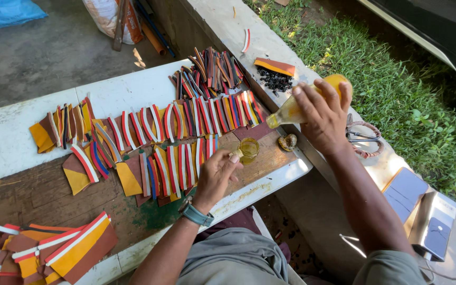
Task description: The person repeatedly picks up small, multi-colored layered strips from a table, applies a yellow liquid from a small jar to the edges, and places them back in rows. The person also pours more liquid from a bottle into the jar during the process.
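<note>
Two hands: right hand (324, 117) tilting bottle (297, 105), left hand (216, 174) perhaps steadying cup (248, 148).

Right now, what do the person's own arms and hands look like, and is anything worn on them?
Both forearms are bare, with no sleeves reaching into view. The left hand has a wristwatch with a grey-blue strap around its wrist. The right hand has no watch or band on its wrist. No gloves on either hand, and I can make out no rings.
</note>
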